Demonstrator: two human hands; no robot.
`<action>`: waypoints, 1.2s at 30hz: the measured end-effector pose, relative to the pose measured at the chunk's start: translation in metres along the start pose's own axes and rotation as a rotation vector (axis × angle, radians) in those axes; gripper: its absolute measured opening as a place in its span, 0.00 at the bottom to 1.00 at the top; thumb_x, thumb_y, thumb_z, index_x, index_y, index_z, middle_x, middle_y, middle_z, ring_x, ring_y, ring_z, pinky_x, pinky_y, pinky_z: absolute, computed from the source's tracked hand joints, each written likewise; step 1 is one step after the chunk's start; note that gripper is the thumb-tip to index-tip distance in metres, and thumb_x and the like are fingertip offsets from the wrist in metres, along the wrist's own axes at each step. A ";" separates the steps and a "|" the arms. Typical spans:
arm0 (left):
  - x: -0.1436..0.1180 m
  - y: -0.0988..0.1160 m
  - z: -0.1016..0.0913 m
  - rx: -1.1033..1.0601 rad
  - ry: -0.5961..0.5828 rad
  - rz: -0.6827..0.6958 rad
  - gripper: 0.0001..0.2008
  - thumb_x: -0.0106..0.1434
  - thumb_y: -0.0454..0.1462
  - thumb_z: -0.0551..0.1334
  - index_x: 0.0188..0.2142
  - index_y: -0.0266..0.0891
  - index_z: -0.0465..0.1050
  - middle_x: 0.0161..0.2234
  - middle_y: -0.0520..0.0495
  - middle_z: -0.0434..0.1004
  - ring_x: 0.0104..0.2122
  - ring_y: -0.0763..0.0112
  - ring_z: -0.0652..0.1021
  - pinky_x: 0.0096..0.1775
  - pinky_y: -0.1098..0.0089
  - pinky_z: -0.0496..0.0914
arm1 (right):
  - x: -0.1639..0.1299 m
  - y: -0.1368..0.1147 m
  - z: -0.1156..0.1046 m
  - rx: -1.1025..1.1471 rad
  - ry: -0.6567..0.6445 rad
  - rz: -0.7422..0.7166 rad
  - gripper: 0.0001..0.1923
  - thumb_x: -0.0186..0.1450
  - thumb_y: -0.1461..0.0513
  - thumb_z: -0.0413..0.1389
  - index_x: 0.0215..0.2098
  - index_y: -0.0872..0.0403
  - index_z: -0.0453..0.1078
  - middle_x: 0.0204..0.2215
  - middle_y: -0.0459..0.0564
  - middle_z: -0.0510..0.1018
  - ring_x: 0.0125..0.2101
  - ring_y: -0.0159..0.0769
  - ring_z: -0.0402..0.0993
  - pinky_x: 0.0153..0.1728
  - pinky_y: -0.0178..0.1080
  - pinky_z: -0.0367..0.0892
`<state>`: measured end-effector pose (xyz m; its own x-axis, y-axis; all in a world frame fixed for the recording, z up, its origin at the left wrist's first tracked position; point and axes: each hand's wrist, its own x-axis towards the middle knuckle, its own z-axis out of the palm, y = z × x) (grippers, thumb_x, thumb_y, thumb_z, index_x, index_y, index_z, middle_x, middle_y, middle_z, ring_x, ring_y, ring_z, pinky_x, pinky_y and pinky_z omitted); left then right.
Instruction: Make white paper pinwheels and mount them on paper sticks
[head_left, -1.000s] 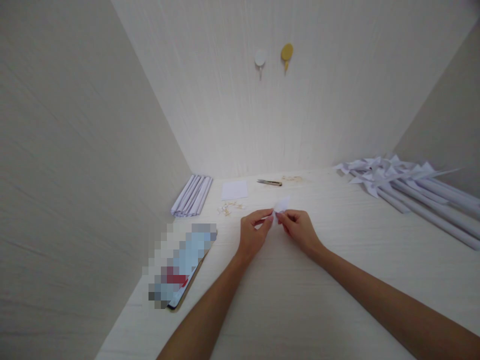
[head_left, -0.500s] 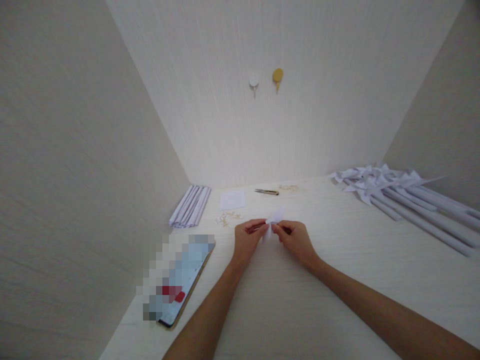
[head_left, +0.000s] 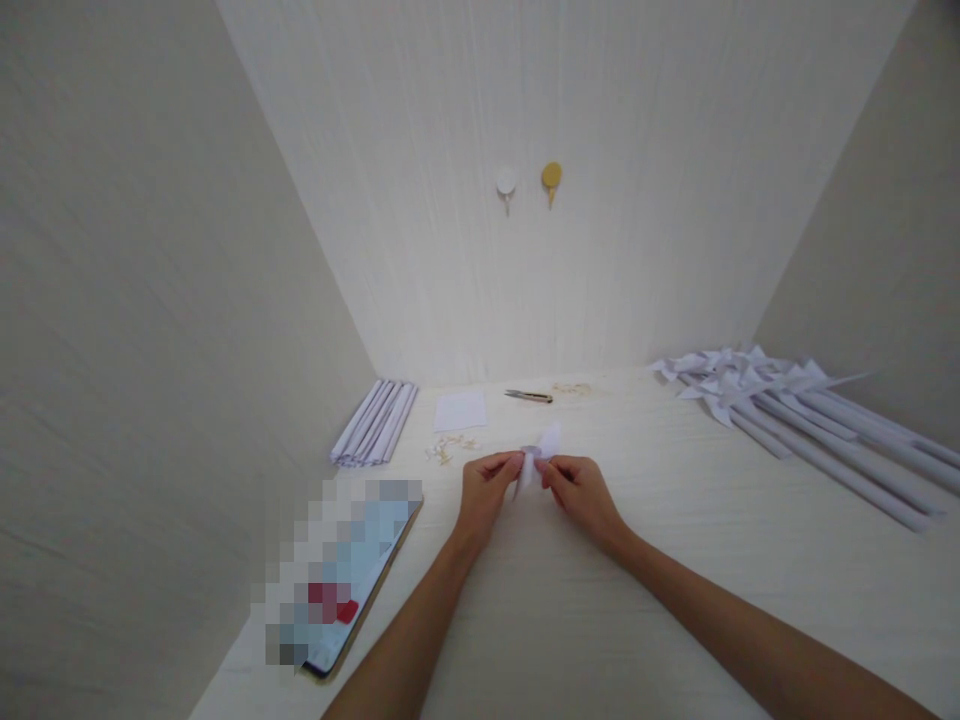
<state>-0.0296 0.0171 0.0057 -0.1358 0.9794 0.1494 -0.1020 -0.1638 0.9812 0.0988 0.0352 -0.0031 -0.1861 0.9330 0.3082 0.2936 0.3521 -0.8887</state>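
Observation:
Between my two hands is a folded white paper pinwheel [head_left: 530, 462], its blades pointing up to the right and down to the left. My left hand [head_left: 484, 490] pinches its left side with thumb and fingers. On the other side, my right hand [head_left: 579, 488] is closed at the paper's edge, fingertips pressed together. Whether a small pin is in the fingers is too small to tell. Just beyond my left hand lie several small brass-coloured fasteners [head_left: 448, 448].
A stack of white paper squares [head_left: 460, 411], thread snips [head_left: 529, 396] and more small fasteners [head_left: 572, 389] lie near the back wall. Rolled paper sticks [head_left: 375, 423] and a phone [head_left: 360, 590] are at left. Several pinwheels on sticks [head_left: 780, 400] lie at right. Two hooks, white [head_left: 506, 183] and yellow [head_left: 552, 177], hang on the wall.
The paper has turned between my hands, and a curled blade now shows at its middle. Both hands stay close together on it. The whole view has tilted slightly upward.

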 end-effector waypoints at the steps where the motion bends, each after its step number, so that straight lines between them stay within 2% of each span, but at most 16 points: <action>1: 0.000 0.000 0.000 -0.003 -0.024 -0.001 0.08 0.47 0.37 0.61 0.27 0.35 0.75 0.28 0.47 0.77 0.30 0.70 0.74 0.37 0.68 0.68 | 0.000 0.001 0.000 0.037 -0.008 0.021 0.17 0.55 0.57 0.47 0.12 0.55 0.60 0.06 0.40 0.56 0.10 0.25 0.51 0.12 0.29 0.47; 6: 0.001 -0.002 -0.002 -0.010 -0.072 -0.006 0.07 0.47 0.35 0.61 0.27 0.36 0.75 0.28 0.49 0.76 0.29 0.73 0.73 0.33 0.72 0.68 | 0.003 0.003 -0.002 0.279 -0.097 0.162 0.19 0.53 0.53 0.48 0.11 0.55 0.58 0.05 0.38 0.53 0.08 0.22 0.46 0.09 0.29 0.41; 9: 0.002 -0.004 -0.003 0.015 -0.073 0.021 0.04 0.45 0.34 0.62 0.24 0.36 0.74 0.25 0.51 0.74 0.26 0.75 0.71 0.29 0.74 0.67 | 0.002 0.003 -0.004 0.346 -0.139 0.190 0.19 0.52 0.52 0.49 0.11 0.55 0.58 0.05 0.37 0.53 0.07 0.21 0.44 0.09 0.29 0.39; 21: 0.004 -0.009 -0.003 -0.033 -0.071 -0.039 0.03 0.46 0.34 0.61 0.23 0.36 0.72 0.21 0.53 0.71 0.22 0.79 0.69 0.27 0.77 0.64 | 0.001 -0.002 -0.003 0.354 -0.155 0.156 0.19 0.53 0.52 0.49 0.12 0.55 0.58 0.05 0.37 0.53 0.08 0.22 0.45 0.10 0.30 0.40; 27: 0.005 -0.010 -0.004 -0.021 -0.121 -0.060 0.03 0.46 0.35 0.61 0.22 0.35 0.70 0.19 0.54 0.69 0.20 0.80 0.68 0.24 0.77 0.63 | 0.001 -0.002 -0.004 0.354 -0.164 0.163 0.18 0.52 0.54 0.49 0.10 0.55 0.58 0.04 0.37 0.53 0.07 0.21 0.44 0.10 0.30 0.38; 36: 0.005 -0.009 -0.006 0.017 -0.218 -0.100 0.05 0.47 0.36 0.61 0.23 0.35 0.68 0.21 0.53 0.70 0.22 0.79 0.69 0.25 0.77 0.64 | 0.003 0.002 -0.005 0.411 -0.225 0.212 0.18 0.49 0.56 0.51 0.08 0.55 0.56 0.02 0.37 0.53 0.05 0.20 0.43 0.08 0.29 0.36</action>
<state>-0.0348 0.0227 -0.0030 0.0903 0.9933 0.0724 -0.0879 -0.0645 0.9940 0.1034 0.0389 -0.0020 -0.3726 0.9256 0.0665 -0.0378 0.0564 -0.9977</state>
